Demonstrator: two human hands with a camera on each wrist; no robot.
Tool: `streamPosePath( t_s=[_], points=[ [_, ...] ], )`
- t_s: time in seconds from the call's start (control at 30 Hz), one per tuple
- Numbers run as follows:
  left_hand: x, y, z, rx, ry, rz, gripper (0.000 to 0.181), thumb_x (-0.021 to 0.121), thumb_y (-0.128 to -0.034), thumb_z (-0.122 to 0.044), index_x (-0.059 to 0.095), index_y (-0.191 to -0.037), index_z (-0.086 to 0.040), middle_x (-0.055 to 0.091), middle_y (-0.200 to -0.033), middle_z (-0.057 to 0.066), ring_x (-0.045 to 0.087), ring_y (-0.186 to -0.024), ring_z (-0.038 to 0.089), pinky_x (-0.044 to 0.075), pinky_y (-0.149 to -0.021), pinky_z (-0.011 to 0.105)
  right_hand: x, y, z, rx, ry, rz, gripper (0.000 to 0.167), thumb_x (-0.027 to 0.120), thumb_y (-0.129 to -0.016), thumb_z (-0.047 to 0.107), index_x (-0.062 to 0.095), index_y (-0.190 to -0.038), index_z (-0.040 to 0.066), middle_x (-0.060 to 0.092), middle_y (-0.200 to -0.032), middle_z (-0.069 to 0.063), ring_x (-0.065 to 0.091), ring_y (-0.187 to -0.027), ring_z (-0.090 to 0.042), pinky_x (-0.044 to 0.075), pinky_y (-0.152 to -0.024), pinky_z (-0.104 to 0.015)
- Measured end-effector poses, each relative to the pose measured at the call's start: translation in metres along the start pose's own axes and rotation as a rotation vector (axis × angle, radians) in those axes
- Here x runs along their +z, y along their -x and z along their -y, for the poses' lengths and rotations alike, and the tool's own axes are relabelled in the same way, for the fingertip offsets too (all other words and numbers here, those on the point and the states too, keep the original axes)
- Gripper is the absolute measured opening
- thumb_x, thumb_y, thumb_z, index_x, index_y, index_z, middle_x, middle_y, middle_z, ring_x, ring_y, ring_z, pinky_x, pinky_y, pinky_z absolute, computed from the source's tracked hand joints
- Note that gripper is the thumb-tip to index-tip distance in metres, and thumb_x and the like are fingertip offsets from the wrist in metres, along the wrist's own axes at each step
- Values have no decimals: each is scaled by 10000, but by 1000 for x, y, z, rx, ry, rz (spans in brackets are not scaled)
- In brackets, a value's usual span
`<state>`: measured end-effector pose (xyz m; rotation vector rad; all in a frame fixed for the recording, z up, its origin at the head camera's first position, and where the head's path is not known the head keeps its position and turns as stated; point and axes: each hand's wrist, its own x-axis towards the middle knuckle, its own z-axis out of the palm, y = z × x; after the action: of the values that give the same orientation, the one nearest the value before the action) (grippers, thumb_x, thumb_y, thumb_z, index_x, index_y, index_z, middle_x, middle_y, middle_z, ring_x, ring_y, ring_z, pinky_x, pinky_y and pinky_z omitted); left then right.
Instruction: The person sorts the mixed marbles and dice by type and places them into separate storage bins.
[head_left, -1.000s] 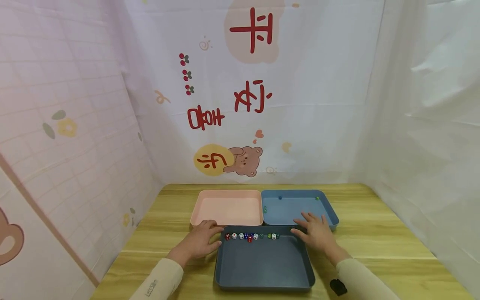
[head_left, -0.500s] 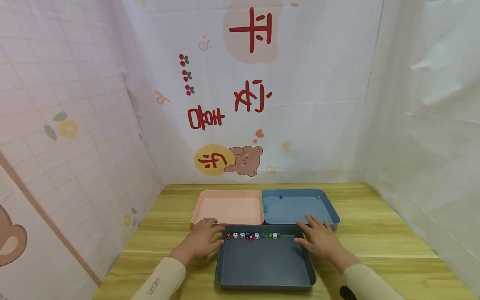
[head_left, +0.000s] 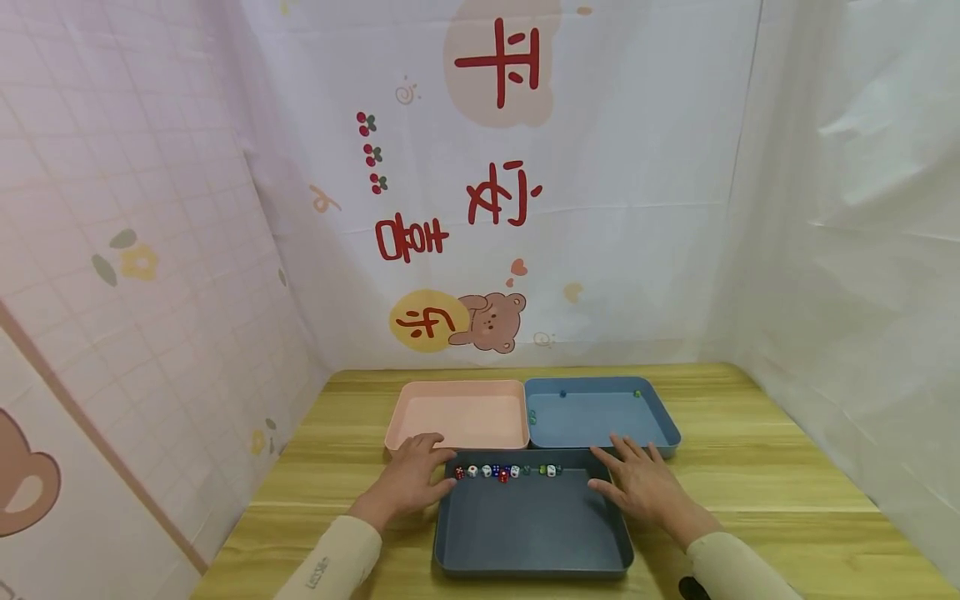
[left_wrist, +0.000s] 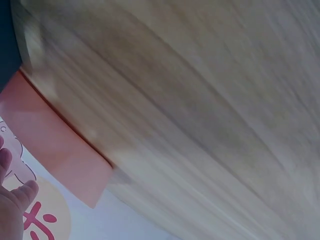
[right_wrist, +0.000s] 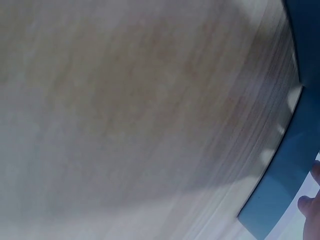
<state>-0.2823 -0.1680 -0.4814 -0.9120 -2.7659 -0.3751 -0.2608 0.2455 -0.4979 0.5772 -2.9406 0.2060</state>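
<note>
A dark blue-grey tray (head_left: 534, 525) stands nearest the person, with a row of small dice along its far side, among them red (head_left: 460, 472), white (head_left: 472, 471) and green (head_left: 542, 470) ones. My left hand (head_left: 408, 479) is at its upper left corner, fingers relaxed and spread, holding nothing. At the upper right corner, my right hand (head_left: 645, 483) has its fingers spread, also holding nothing; whether either hand touches the rim I cannot tell. Part of the left hand (left_wrist: 12, 205) shows in the left wrist view, and fingertips of the right hand (right_wrist: 312, 210) in the right wrist view.
Behind the dark tray, a pink tray (head_left: 461, 415) stands on the left and a blue tray (head_left: 592, 417) beside it on the right, with a few small dice at its edges. A black object (head_left: 692, 588) lies partly under the right sleeve. Printed cloth (head_left: 637, 167) hangs behind the table.
My right hand has shifted slightly right and nearer the person, and its sleeve now covers more of the black object. My left hand keeps nearly the same place; the view has shifted slightly.
</note>
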Motion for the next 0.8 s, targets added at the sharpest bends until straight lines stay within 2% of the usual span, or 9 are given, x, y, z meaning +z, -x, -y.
streamPosePath(
  t_s=[0.23,0.47,0.6,0.8],
  points=[
    [5,-1,-1,-29,-3,20,394,672,-908,-366,679,-1224,-131,520,-1361,167,440,-1295,349,328,-1062,567,5,-1,-3,-45,33,-96,623,513,-959,593,601,-1379,140,517,-1384,-237,480,-1272,-446,314,-1008,-700],
    [7,1,1,-35,6,26,390,658,-917,-363,668,-1236,-139,506,-1373,168,429,-1303,360,312,-1069,579,3,-5,-9,-140,88,-230,344,641,-961,359,724,-1193,119,624,-1176,-193,598,-1081,-383,422,-938,-616],
    [5,2,1,-50,-2,33,400,650,-928,-377,662,-1256,-147,496,-1385,152,419,-1317,361,301,-1078,588,0,-5,-13,-187,94,-243,273,690,-928,249,736,-1159,110,637,-1138,-185,607,-1049,-365,449,-918,-582],
    [4,2,-1,-57,14,30,382,647,-938,-361,666,-1247,-137,490,-1389,165,415,-1319,377,305,-1068,606,-2,-5,-17,-199,80,-222,284,693,-927,252,732,-1175,119,639,-1098,-160,620,-986,-337,470,-901,-559]
  ],
)
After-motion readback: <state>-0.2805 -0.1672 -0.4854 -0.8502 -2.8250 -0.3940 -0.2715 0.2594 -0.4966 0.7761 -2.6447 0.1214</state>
